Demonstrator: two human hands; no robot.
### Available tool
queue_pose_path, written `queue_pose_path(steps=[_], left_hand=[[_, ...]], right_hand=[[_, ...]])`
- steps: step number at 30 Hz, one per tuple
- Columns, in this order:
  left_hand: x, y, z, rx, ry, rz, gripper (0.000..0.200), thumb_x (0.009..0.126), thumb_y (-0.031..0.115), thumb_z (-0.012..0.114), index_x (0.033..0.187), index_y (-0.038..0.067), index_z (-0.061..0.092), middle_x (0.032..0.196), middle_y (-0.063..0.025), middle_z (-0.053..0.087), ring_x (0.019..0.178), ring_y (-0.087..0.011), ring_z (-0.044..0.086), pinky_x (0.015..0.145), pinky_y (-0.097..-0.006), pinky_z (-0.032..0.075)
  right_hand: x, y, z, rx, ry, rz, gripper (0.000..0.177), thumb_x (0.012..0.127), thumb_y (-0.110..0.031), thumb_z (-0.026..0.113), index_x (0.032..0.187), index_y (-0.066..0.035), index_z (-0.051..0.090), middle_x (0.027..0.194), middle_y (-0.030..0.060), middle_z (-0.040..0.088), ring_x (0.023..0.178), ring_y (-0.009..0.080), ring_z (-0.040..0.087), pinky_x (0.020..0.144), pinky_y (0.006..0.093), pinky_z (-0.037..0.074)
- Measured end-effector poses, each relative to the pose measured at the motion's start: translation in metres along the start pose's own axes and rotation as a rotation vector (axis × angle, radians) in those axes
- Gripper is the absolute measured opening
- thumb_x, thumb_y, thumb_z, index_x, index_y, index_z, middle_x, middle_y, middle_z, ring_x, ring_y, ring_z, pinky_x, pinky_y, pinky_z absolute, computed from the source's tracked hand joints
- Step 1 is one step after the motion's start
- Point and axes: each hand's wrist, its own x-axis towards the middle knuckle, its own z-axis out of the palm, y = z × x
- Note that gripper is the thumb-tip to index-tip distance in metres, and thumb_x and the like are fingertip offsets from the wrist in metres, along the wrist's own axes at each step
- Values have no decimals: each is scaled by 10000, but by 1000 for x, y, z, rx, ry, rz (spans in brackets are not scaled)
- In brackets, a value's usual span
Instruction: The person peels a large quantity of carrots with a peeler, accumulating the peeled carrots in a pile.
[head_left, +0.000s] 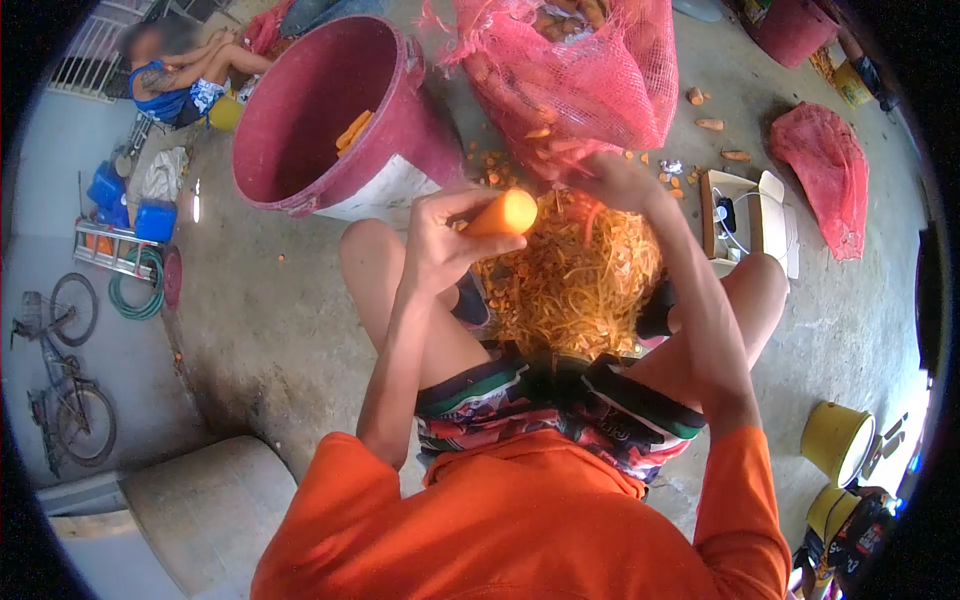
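Observation:
A peeled orange carrot (505, 213) is gripped in my left hand (440, 235), its cut round end facing up and right. My right hand (615, 183) is at the lower edge of a red mesh sack (570, 90) full of unpeeled carrots; its fingers are partly hidden, and a reddish-orange object hangs just below it. Between my feet lies a large heap of carrot peelings (570, 290). Left of the sack stands a big red tub (410, 120) with a few peeled carrots (354, 132) inside.
An open cardboard box (745, 220) with a white cable sits at the right, near an empty red mesh sack (825, 170). Loose carrot pieces lie on the floor. A yellow bucket (835, 440) stands lower right. Another person (180, 85) sits at the upper left.

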Motion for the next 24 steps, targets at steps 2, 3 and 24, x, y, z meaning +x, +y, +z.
queue_pose_path(steps=[2,3,24], left_hand=[[-2,-1,-16,-70,-73,8,408,694,156,936,1022,-3,752,953,-39,727,872,-106,647,771,-269,502],[0,-2,-26,-106,-99,24,426,668,144,947,1019,2,753,961,-27,722,880,-107,646,773,-263,498],[5,-54,87,-800,225,-488,487,1029,417,570,1350,51,554,1283,-64,589,1144,-163,580,912,-335,512]], right_hand=[[-16,9,-5,-70,-130,140,487,908,-472,656,980,9,681,819,240,678,780,382,674,702,484,498],[-18,11,-10,-157,-260,273,621,903,-589,615,905,29,679,781,243,667,753,368,665,689,478,488],[-36,-150,49,102,439,147,596,922,-46,619,1485,-36,423,1214,238,502,1030,412,587,966,446,479]])
